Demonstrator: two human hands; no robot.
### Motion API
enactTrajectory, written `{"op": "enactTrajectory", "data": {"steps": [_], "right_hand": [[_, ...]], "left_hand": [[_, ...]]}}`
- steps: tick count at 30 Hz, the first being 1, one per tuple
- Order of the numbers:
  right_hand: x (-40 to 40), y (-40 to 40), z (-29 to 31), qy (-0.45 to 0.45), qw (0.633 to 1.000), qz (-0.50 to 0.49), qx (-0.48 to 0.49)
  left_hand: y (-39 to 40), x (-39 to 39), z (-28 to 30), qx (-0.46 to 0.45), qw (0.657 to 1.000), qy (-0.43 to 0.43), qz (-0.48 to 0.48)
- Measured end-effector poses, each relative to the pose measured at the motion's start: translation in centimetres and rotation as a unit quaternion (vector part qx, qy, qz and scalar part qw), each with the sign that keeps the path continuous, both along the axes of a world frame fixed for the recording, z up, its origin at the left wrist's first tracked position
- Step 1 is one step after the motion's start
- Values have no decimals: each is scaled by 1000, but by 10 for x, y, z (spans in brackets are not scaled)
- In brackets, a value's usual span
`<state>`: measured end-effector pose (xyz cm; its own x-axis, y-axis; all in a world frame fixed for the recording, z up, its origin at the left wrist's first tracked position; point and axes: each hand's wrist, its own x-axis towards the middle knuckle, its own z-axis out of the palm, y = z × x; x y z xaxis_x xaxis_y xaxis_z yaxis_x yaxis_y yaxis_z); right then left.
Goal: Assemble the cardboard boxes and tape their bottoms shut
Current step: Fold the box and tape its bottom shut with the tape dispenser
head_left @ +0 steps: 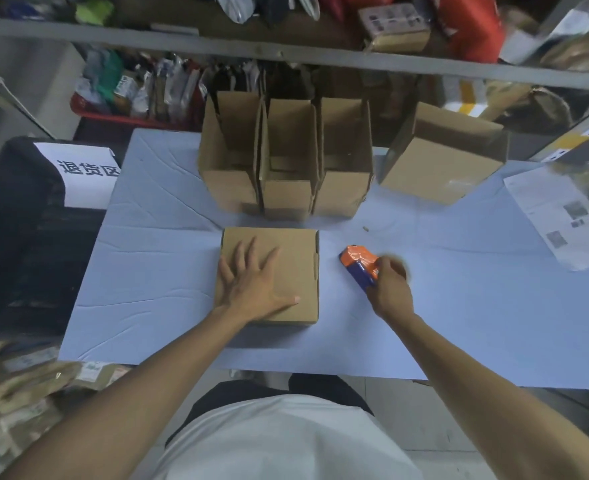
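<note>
Five cardboard boxes sit on a pale blue table (154, 258). At the centre of the frame, the left hand (251, 282) lies flat with fingers spread wide on the closed flaps of one box (293, 251), pressing them down. Just right of it, the right hand (390, 282) grips an orange and blue tape dispenser (359, 263), resting on the table beside that box. Three open boxes (286, 174) stand side by side above the centre, and a fourth box (442, 161) sits tilted at the upper right. No tape is visible on the centre box, so taping it likely comes next; whether the other four are taped cannot be seen.
</note>
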<state>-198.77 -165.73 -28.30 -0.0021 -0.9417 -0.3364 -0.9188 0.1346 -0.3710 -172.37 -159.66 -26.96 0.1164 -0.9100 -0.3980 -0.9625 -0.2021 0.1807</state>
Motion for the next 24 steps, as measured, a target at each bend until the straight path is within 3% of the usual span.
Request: {"op": "enactTrajectory", "data": {"steps": [4,7,9,10,12,14,16,21,24], "right_hand": [[-5,-2,-5,-12,1000,11,4],[-8,-3,-1,14,999,30,6],[-4,-2,1,72,992,83,-68],[1,0,2,58,987,107,-110],[20,8,6,-67,986,114,-104],[43,13,8,-214,976,42,5],[59,8,6,-304,946,-58,98],[68,-11,-5,-410,871,-182,200],[67,-16,-4,-441,835,-206,257]], "left_hand": [[-19,-24,7,-26,997,1,67],[-39,-36,6,-5,999,30,11],[-50,-37,6,9,998,49,-40],[-56,-36,6,20,997,55,-58],[-67,-33,7,43,995,67,-66],[-72,-31,7,42,993,89,-65],[-69,-31,4,22,991,109,-71],[-62,-30,-1,-22,987,143,-70],[-60,-27,0,-44,985,152,-74]]}}
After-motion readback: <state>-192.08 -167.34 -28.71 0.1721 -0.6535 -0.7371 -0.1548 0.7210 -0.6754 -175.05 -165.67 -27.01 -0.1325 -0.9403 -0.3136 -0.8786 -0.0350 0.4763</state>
